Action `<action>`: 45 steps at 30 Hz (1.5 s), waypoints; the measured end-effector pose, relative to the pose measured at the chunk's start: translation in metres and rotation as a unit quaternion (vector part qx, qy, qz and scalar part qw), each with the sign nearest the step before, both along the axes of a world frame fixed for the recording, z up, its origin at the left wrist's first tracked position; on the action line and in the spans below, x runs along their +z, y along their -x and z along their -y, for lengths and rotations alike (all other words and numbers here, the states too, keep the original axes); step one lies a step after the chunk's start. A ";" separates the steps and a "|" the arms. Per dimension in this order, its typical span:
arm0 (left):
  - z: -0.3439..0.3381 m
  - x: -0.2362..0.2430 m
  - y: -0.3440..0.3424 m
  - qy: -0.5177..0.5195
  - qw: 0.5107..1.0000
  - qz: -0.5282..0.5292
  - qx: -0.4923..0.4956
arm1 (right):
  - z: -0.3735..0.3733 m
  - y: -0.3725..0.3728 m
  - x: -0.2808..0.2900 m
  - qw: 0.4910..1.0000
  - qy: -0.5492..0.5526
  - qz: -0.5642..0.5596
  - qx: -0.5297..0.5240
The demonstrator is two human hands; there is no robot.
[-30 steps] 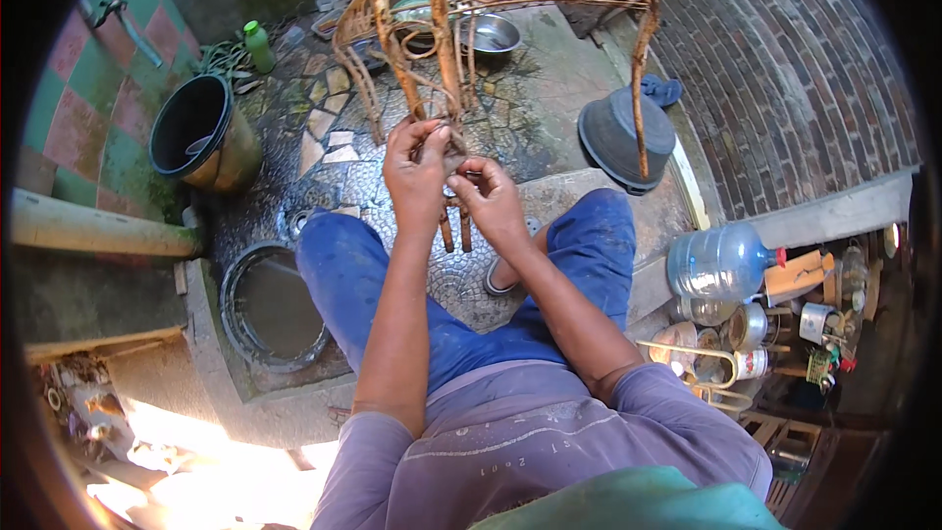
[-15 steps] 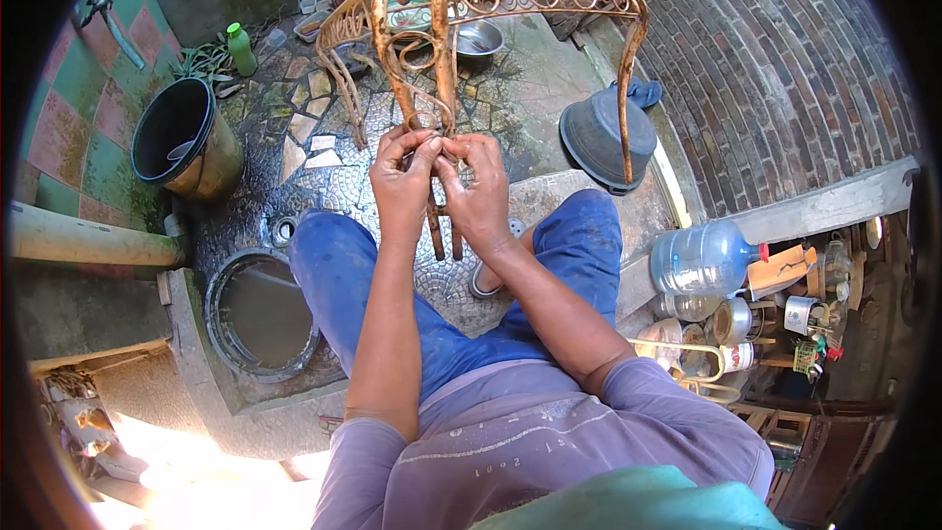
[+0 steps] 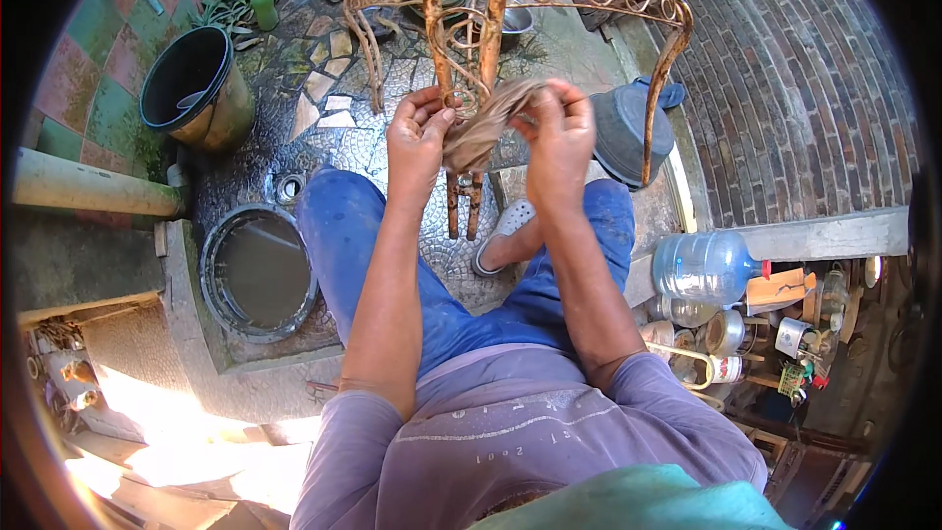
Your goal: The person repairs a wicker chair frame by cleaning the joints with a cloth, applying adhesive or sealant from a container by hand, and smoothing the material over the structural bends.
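A rusty metal stand with scrollwork and a curved top rail rises in front of me, its paint flaking to orange-brown. Between my hands a wrinkled brown cloth is stretched and partly twisted across the stand's two middle bars. My right hand pinches the cloth's upper right end. On the other side, my left hand has curled fingers against the left bar, its thumb close to the cloth's edge; what those fingers grip is hidden. Below the cloth, the lower bar ends show between my knees.
At the left stand a dark bucket and a round basin of murky water. An upturned grey tub lies to the right, behind the stand's leg. Nearer on that side is a blue water jug. A brick wall bounds the right.
My hands have moved apart, the right one going right and up. A brown cloth now shows between them. The view has shifted, and the stand sits higher and farther right.
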State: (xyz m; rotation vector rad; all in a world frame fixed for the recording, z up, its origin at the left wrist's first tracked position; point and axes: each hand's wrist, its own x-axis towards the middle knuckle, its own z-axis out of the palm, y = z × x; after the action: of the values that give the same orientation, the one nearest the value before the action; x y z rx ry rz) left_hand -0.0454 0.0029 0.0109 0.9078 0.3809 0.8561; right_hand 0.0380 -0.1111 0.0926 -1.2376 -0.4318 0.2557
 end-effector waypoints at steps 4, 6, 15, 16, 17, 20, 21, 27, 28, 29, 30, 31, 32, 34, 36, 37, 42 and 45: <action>-0.001 0.002 0.002 -0.038 0.999 -0.030 0.012 | -0.017 -0.013 0.049 0.994 -0.069 0.072 -0.039; -0.001 -0.001 -0.001 -0.033 0.999 -0.020 0.019 | -0.036 -0.016 0.066 0.987 -0.087 0.133 -0.025; 0.003 0.001 0.001 -0.029 0.999 -0.040 0.020 | -0.072 -0.002 0.017 0.873 0.041 0.463 -0.146; 0.004 0.000 0.002 -0.031 0.998 -0.044 0.018 | -0.068 -0.002 0.012 0.883 0.036 0.449 -0.135; 0.005 -0.001 0.002 -0.033 0.998 -0.044 0.021 | -0.063 -0.001 0.008 0.884 0.050 0.447 -0.131; 0.007 -0.004 0.002 -0.034 0.998 -0.035 0.033 | -0.047 0.006 0.002 0.903 0.060 0.414 -0.100; 0.009 -0.002 0.001 -0.031 0.999 -0.027 0.034 | -0.040 0.006 -0.005 0.897 0.091 0.421 -0.104; 0.002 -0.005 0.000 -0.020 0.999 0.007 0.025 | -0.016 -0.004 -0.031 0.923 0.155 0.351 -0.033; 0.003 -0.004 -0.002 -0.021 0.999 0.006 0.028 | -0.013 -0.007 -0.020 0.922 0.177 0.343 -0.026; 0.006 -0.004 -0.003 -0.022 0.999 0.006 0.031 | -0.015 -0.010 -0.008 0.938 0.156 0.310 -0.027; 0.008 -0.005 -0.004 -0.011 1.000 -0.004 0.029 | -0.016 -0.010 0.005 0.951 0.135 0.275 -0.028; 0.009 -0.006 -0.005 -0.015 0.999 -0.003 0.033 | -0.016 -0.010 0.018 0.964 0.118 0.237 -0.027; 0.009 -0.006 -0.007 -0.018 0.999 -0.002 0.037 | -0.017 -0.020 0.035 0.945 0.122 0.300 -0.042; 0.011 -0.004 -0.003 -0.014 0.999 -0.012 0.032 | -0.025 -0.036 0.067 0.921 0.093 0.373 -0.069; 0.009 -0.005 -0.001 -0.013 0.999 -0.017 0.034 | -0.041 -0.049 0.095 0.884 0.084 0.453 -0.084; 0.010 -0.005 -0.001 -0.011 0.999 -0.017 0.031 | -0.048 -0.055 0.109 0.857 0.094 0.498 -0.092; 0.018 -0.011 -0.005 -0.009 1.000 -0.016 0.009 | -0.086 -0.072 0.119 0.700 0.158 0.692 -0.076; 0.014 -0.017 -0.001 -0.011 0.999 -0.038 0.011 | -0.091 -0.049 0.125 0.636 0.225 0.738 -0.014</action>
State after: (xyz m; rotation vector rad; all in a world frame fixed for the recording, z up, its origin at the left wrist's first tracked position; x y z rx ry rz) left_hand -0.0446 -0.0113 -0.0059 0.9591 0.4488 0.8500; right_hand 0.0870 -0.0200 0.2171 -1.7444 -1.8554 -0.8657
